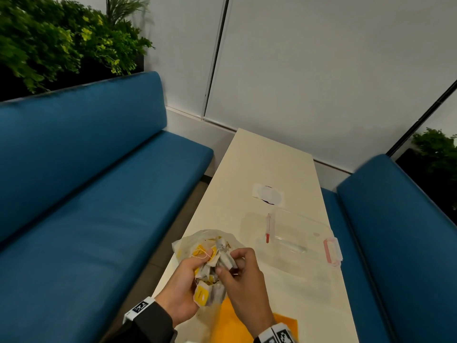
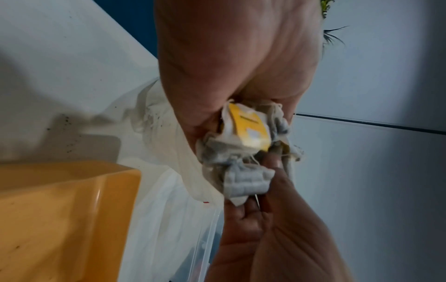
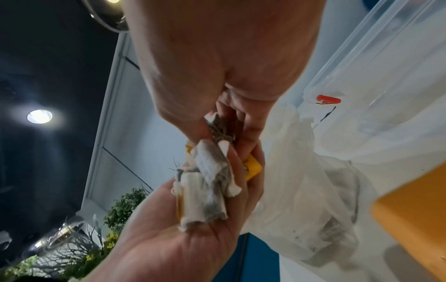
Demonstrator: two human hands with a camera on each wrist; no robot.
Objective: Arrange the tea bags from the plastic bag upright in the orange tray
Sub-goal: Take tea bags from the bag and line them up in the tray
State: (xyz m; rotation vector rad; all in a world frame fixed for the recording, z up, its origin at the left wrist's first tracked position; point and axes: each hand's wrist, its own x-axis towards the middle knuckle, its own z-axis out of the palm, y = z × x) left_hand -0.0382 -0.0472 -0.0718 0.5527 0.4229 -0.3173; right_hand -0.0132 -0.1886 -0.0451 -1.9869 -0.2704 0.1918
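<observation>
The left hand (image 1: pixel 183 290) cups a crumpled bunch of tea bags (image 1: pixel 212 271), fingers curled round them, and the right hand (image 1: pixel 243 285) pinches one bag at the top of that bunch between thumb and fingertips. The bunch sits above the open plastic bag (image 1: pixel 197 241), which lies on the near left part of the white table (image 1: pixel 279 164). The orange tray (image 1: pixel 230 320) rests just beneath the wrists at the near edge. Farther right lies a clear container (image 1: pixel 296 233) with red clips.

Dim indoor light from ceiling lamps (image 3: pixel 39 116); wrist views blurred, edges warped.
</observation>
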